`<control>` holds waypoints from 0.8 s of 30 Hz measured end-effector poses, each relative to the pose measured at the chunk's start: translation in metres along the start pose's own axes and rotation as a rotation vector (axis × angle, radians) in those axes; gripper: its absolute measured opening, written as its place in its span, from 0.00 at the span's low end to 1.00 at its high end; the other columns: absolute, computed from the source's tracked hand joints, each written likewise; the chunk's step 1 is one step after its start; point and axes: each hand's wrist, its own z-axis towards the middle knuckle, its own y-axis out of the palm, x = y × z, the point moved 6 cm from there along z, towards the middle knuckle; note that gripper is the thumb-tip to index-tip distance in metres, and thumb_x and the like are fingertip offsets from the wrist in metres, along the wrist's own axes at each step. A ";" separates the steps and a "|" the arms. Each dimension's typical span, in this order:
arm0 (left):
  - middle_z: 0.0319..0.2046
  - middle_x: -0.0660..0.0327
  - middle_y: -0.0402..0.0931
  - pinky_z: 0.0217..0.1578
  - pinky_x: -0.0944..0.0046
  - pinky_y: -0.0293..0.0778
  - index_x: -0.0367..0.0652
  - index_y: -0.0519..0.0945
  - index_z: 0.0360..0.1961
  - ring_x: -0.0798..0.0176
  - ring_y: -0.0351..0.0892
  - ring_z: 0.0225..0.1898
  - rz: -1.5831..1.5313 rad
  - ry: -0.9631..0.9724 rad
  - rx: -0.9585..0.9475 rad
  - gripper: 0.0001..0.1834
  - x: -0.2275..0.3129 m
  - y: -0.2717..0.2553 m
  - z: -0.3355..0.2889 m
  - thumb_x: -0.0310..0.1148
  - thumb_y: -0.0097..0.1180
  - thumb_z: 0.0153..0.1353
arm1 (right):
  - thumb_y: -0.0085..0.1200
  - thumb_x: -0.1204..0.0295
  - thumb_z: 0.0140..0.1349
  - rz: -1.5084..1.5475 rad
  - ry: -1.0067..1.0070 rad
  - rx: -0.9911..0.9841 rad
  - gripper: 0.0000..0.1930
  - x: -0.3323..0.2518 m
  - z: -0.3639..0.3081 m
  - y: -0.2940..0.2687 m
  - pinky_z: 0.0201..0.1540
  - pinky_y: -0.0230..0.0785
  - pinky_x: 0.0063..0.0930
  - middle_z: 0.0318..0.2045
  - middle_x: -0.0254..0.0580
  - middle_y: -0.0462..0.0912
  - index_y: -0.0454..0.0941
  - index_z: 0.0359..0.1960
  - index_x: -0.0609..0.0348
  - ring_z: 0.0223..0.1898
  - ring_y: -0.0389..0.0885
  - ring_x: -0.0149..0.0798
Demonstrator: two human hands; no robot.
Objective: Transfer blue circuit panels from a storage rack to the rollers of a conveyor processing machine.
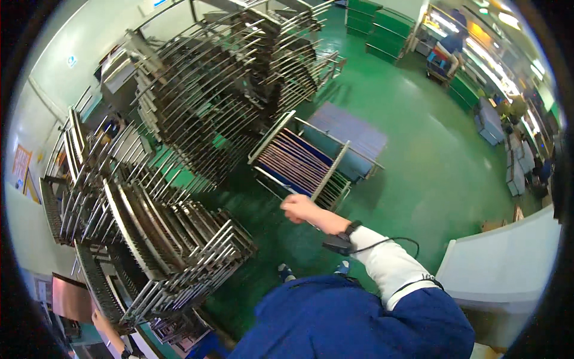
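My right hand (301,208) is closed around a thin metal bar at the near side of a slotted rack (342,157). The rack holds several thin upright panels (296,154) with copper-coloured edges, standing in rows. Far out at the lower left, my left hand (101,322) holds a copper-coloured sheet (70,298) by its edge. That sheet is beside a dark toothed metal rack (98,287). The left fingers are partly hidden.
Stacked metal racks (173,239) crowd the left side, with taller ones (209,90) behind. A blue-grey flat-topped box (353,128) adjoins the held rack. Green floor (430,155) stretches right, toward a white cabinet (502,257). People work at the far right.
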 end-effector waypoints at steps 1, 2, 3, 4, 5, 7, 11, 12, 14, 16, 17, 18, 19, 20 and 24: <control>0.40 0.44 0.78 0.43 0.58 0.70 0.29 0.75 0.45 0.47 0.77 0.42 0.129 0.058 0.148 0.29 0.030 0.001 -0.010 0.50 0.49 0.61 | 0.53 0.68 0.56 -0.055 0.048 0.251 0.08 0.036 -0.026 -0.058 0.13 0.55 0.25 0.15 0.33 0.71 0.74 0.24 0.60 0.12 0.65 0.28; 0.41 0.49 0.77 0.42 0.61 0.71 0.31 0.73 0.48 0.55 0.77 0.40 0.054 0.015 0.235 0.25 0.042 -0.008 -0.017 0.45 0.48 0.63 | 0.52 0.69 0.54 -0.242 -0.038 0.418 0.08 0.091 -0.039 -0.121 0.13 0.57 0.27 0.13 0.34 0.70 0.74 0.21 0.59 0.12 0.66 0.31; 0.42 0.48 0.77 0.43 0.61 0.71 0.31 0.73 0.49 0.54 0.77 0.41 0.009 0.109 0.277 0.24 0.065 -0.009 -0.029 0.44 0.48 0.63 | 0.52 0.70 0.51 -0.886 -0.159 0.339 0.07 0.129 -0.070 -0.157 0.19 0.63 0.34 0.16 0.42 0.74 0.76 0.21 0.60 0.17 0.72 0.41; 0.43 0.48 0.77 0.44 0.61 0.71 0.31 0.73 0.49 0.54 0.77 0.41 -0.046 0.208 0.311 0.23 0.100 -0.003 -0.041 0.43 0.49 0.63 | 0.52 0.70 0.49 -1.527 -0.323 0.398 0.07 0.166 -0.112 -0.195 0.25 0.70 0.41 0.20 0.50 0.79 0.78 0.22 0.61 0.22 0.78 0.50; 0.44 0.48 0.76 0.44 0.61 0.71 0.32 0.73 0.50 0.54 0.77 0.42 -0.102 0.308 0.340 0.23 0.140 0.005 -0.055 0.42 0.49 0.64 | 0.52 0.72 0.45 -1.534 0.037 0.432 0.06 0.233 -0.151 -0.246 0.30 0.72 0.43 0.24 0.53 0.80 0.80 0.22 0.60 0.28 0.80 0.53; 0.46 0.48 0.75 0.46 0.61 0.70 0.32 0.74 0.50 0.55 0.76 0.43 -0.160 0.272 0.300 0.20 0.217 0.010 -0.093 0.38 0.49 0.64 | 0.52 0.72 0.45 -1.585 0.202 0.251 0.06 0.292 -0.244 -0.277 0.30 0.72 0.41 0.22 0.48 0.81 0.82 0.20 0.57 0.29 0.81 0.50; 0.43 0.53 0.76 0.47 0.62 0.69 0.34 0.76 0.46 0.57 0.75 0.44 -0.250 0.528 0.287 0.15 0.391 0.029 -0.192 0.33 0.50 0.63 | 0.54 0.69 0.48 -1.154 0.611 -0.095 0.06 0.388 -0.375 -0.316 0.20 0.67 0.35 0.17 0.40 0.79 0.77 0.17 0.53 0.20 0.78 0.43; 0.42 0.53 0.77 0.47 0.63 0.69 0.34 0.77 0.45 0.58 0.75 0.44 -0.258 0.584 0.239 0.14 0.434 0.035 -0.219 0.33 0.51 0.63 | 0.53 0.69 0.49 -1.089 0.678 -0.066 0.06 0.398 -0.397 -0.315 0.19 0.67 0.35 0.17 0.41 0.78 0.77 0.18 0.54 0.19 0.78 0.42; 0.41 0.55 0.77 0.46 0.63 0.69 0.35 0.77 0.44 0.59 0.75 0.43 -0.276 0.707 0.176 0.13 0.506 0.046 -0.267 0.32 0.51 0.63 | 0.52 0.70 0.51 -0.572 0.838 0.327 0.05 0.413 -0.430 -0.325 0.19 0.68 0.34 0.18 0.41 0.77 0.75 0.20 0.55 0.18 0.77 0.41; 0.40 0.56 0.77 0.45 0.63 0.69 0.36 0.77 0.44 0.61 0.75 0.42 -0.383 0.764 0.060 0.12 0.564 0.071 -0.309 0.31 0.51 0.63 | 0.52 0.71 0.53 -0.060 0.818 0.694 0.05 0.424 -0.443 -0.322 0.18 0.68 0.33 0.18 0.42 0.76 0.73 0.22 0.57 0.18 0.76 0.39; 0.40 0.56 0.77 0.45 0.64 0.69 0.36 0.77 0.43 0.62 0.74 0.42 -0.472 0.754 -0.033 0.11 0.590 0.084 -0.327 0.30 0.51 0.62 | 0.51 0.72 0.54 0.079 0.754 0.779 0.05 0.423 -0.437 -0.319 0.18 0.68 0.32 0.18 0.42 0.76 0.73 0.24 0.58 0.17 0.75 0.39; 0.39 0.57 0.77 0.44 0.65 0.69 0.36 0.78 0.43 0.63 0.74 0.41 -0.532 0.804 -0.067 0.11 0.614 0.099 -0.341 0.30 0.52 0.62 | 0.51 0.73 0.55 0.164 0.691 0.815 0.04 0.420 -0.425 -0.316 0.18 0.68 0.32 0.18 0.42 0.75 0.72 0.25 0.59 0.17 0.75 0.38; 0.39 0.58 0.77 0.43 0.66 0.69 0.36 0.78 0.43 0.64 0.75 0.41 -0.590 0.853 -0.104 0.11 0.635 0.117 -0.354 0.30 0.52 0.62 | 0.51 0.73 0.56 0.194 0.643 0.814 0.04 0.413 -0.409 -0.311 0.18 0.69 0.32 0.19 0.42 0.75 0.71 0.26 0.59 0.16 0.74 0.37; 0.39 0.58 0.77 0.42 0.67 0.69 0.37 0.78 0.42 0.65 0.75 0.40 -0.612 0.846 -0.177 0.11 0.658 0.132 -0.371 0.30 0.53 0.61 | 0.51 0.73 0.56 0.206 0.608 0.807 0.04 0.404 -0.394 -0.305 0.18 0.69 0.31 0.19 0.42 0.75 0.71 0.27 0.60 0.17 0.75 0.37; 0.36 0.60 0.78 0.39 0.68 0.71 0.39 0.79 0.40 0.67 0.75 0.37 -0.769 0.823 -0.430 0.10 0.735 0.203 -0.433 0.32 0.55 0.60 | 0.51 0.73 0.57 0.273 0.481 0.740 0.05 0.364 -0.341 -0.281 0.18 0.70 0.30 0.19 0.41 0.76 0.73 0.30 0.61 0.18 0.76 0.36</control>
